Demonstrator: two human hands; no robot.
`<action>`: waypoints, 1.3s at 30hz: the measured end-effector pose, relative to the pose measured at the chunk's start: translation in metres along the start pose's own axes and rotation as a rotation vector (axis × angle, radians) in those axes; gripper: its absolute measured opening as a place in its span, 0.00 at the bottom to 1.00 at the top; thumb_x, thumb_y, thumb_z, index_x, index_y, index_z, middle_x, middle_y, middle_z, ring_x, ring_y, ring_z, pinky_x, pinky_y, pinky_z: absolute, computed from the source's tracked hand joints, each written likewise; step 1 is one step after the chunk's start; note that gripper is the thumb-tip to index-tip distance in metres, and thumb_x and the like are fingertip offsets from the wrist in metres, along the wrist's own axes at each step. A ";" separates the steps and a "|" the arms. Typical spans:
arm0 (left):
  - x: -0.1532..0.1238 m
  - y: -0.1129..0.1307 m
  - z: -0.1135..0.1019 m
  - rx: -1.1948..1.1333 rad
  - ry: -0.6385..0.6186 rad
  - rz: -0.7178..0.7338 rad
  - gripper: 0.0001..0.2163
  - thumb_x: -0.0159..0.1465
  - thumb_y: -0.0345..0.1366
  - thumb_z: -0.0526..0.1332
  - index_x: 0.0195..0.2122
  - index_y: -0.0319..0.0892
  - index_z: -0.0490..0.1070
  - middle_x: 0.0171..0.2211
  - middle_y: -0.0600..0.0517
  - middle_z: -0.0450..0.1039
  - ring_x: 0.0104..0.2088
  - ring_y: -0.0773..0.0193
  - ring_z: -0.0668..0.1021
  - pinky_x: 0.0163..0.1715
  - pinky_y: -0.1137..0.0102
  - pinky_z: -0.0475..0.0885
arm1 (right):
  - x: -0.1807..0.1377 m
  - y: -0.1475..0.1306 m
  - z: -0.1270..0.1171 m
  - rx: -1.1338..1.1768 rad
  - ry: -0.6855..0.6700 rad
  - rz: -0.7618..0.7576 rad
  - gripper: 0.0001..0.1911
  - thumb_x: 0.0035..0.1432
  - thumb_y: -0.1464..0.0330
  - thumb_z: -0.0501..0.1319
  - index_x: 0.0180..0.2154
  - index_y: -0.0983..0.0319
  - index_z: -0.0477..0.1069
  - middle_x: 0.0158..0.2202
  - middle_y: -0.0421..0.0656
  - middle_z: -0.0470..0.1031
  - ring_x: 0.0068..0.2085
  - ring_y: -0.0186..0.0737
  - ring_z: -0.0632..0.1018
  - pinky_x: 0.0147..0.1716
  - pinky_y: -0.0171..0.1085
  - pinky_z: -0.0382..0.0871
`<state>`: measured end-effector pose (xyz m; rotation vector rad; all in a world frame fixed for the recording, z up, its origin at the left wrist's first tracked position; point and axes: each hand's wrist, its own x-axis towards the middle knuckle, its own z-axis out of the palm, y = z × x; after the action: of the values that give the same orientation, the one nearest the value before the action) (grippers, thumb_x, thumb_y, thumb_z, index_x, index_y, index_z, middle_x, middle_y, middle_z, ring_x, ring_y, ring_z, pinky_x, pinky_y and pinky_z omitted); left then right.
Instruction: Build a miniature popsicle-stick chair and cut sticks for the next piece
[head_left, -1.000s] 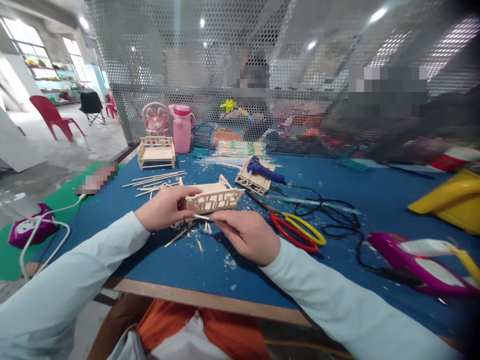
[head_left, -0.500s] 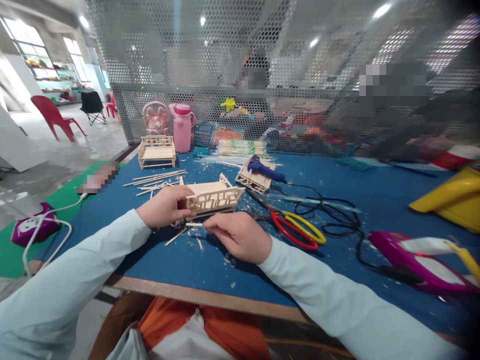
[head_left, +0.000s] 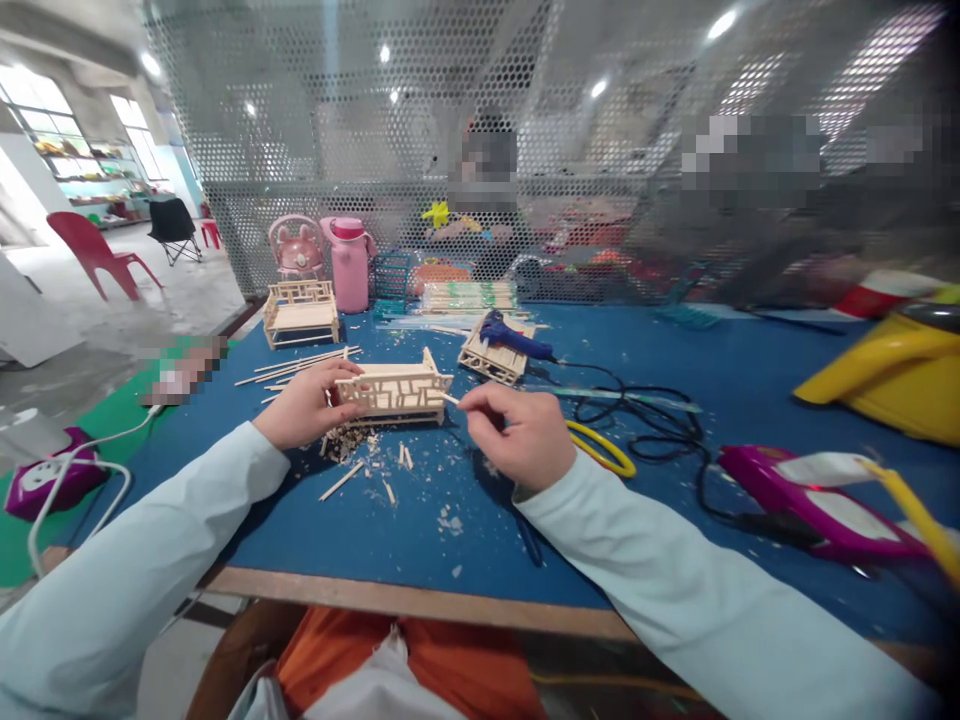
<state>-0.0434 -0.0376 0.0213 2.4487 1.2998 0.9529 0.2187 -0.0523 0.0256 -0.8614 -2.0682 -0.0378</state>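
Observation:
My left hand [head_left: 309, 402] grips the left end of a miniature wooden bed [head_left: 397, 392] made of thin sticks, its latticed rail facing me. In my right hand [head_left: 521, 430] a short wooden stick [head_left: 448, 398] is pinched, its tip at the right part of that rail; whether it touches is too small to tell. Cut bits and shavings [head_left: 349, 440] lie below the bed. Partly behind my right hand are scissors with a yellow handle [head_left: 604, 450]. A blue glue gun [head_left: 514, 338] rests on another small stick piece [head_left: 491, 358].
A finished-looking stick bed [head_left: 301, 315] stands at the back left beside a pink bottle [head_left: 349, 265]. Loose sticks [head_left: 289, 368] lie left of centre. Black cable [head_left: 660, 420] loops toward a purple power strip [head_left: 825, 510]. A perforated metal screen [head_left: 420, 120] borders the table's back.
My right hand has moved up and right, bringing the short stick from below the bed to its rail. The bed has turned to face me more squarely. The view has shifted slightly.

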 end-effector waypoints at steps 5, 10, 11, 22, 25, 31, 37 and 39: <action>-0.001 0.002 0.001 -0.010 0.027 -0.005 0.11 0.56 0.40 0.59 0.36 0.38 0.71 0.44 0.43 0.71 0.43 0.59 0.74 0.42 0.64 0.70 | 0.001 0.003 0.005 -0.018 -0.034 0.001 0.08 0.49 0.74 0.53 0.27 0.62 0.71 0.18 0.37 0.72 0.17 0.29 0.68 0.21 0.29 0.61; -0.001 0.002 -0.002 0.004 -0.014 -0.006 0.10 0.56 0.37 0.58 0.37 0.38 0.70 0.45 0.43 0.70 0.45 0.58 0.73 0.41 0.65 0.70 | -0.002 -0.002 0.003 0.136 -0.196 -0.135 0.08 0.49 0.74 0.53 0.28 0.62 0.71 0.20 0.38 0.74 0.17 0.29 0.69 0.21 0.28 0.62; -0.001 0.002 -0.003 -0.006 -0.025 -0.005 0.11 0.56 0.36 0.58 0.38 0.38 0.70 0.45 0.43 0.70 0.46 0.58 0.72 0.41 0.65 0.70 | -0.003 -0.004 0.003 0.167 -0.239 -0.156 0.08 0.49 0.74 0.53 0.28 0.62 0.71 0.20 0.38 0.74 0.17 0.29 0.69 0.21 0.28 0.62; -0.008 0.004 -0.016 -0.056 -0.067 -0.048 0.20 0.54 0.38 0.59 0.48 0.40 0.64 0.50 0.44 0.67 0.34 0.66 0.73 0.30 0.71 0.71 | -0.003 -0.004 0.005 0.190 -0.275 -0.120 0.09 0.52 0.74 0.53 0.32 0.63 0.71 0.24 0.40 0.76 0.20 0.30 0.72 0.22 0.29 0.65; -0.005 0.010 -0.014 0.044 0.122 -0.086 0.19 0.56 0.44 0.58 0.46 0.39 0.67 0.45 0.45 0.71 0.42 0.59 0.73 0.40 0.65 0.69 | -0.004 -0.004 0.006 0.207 -0.236 -0.064 0.09 0.54 0.73 0.53 0.36 0.63 0.70 0.27 0.42 0.76 0.23 0.31 0.74 0.26 0.30 0.67; 0.007 0.018 -0.004 -0.082 0.036 -0.070 0.19 0.56 0.44 0.59 0.45 0.39 0.68 0.42 0.46 0.74 0.42 0.60 0.74 0.45 0.64 0.66 | -0.002 0.001 0.005 0.360 0.048 0.172 0.10 0.56 0.70 0.54 0.41 0.62 0.66 0.25 0.40 0.74 0.23 0.32 0.75 0.25 0.32 0.70; 0.027 0.031 -0.008 -0.311 0.056 -0.259 0.13 0.54 0.43 0.61 0.32 0.38 0.73 0.30 0.49 0.76 0.31 0.63 0.76 0.32 0.69 0.68 | 0.004 0.015 0.008 0.484 0.285 0.367 0.11 0.57 0.65 0.56 0.42 0.62 0.66 0.25 0.40 0.74 0.22 0.32 0.75 0.23 0.32 0.72; 0.031 0.036 -0.013 -0.454 0.120 -0.348 0.13 0.52 0.43 0.62 0.30 0.37 0.73 0.29 0.49 0.76 0.30 0.63 0.76 0.31 0.70 0.69 | 0.004 0.016 0.008 0.450 0.326 0.335 0.12 0.57 0.65 0.56 0.43 0.62 0.66 0.28 0.41 0.76 0.25 0.34 0.77 0.26 0.34 0.74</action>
<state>-0.0149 -0.0355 0.0614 1.7833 1.3135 1.1572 0.2206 -0.0358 0.0188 -0.8401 -1.5245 0.4258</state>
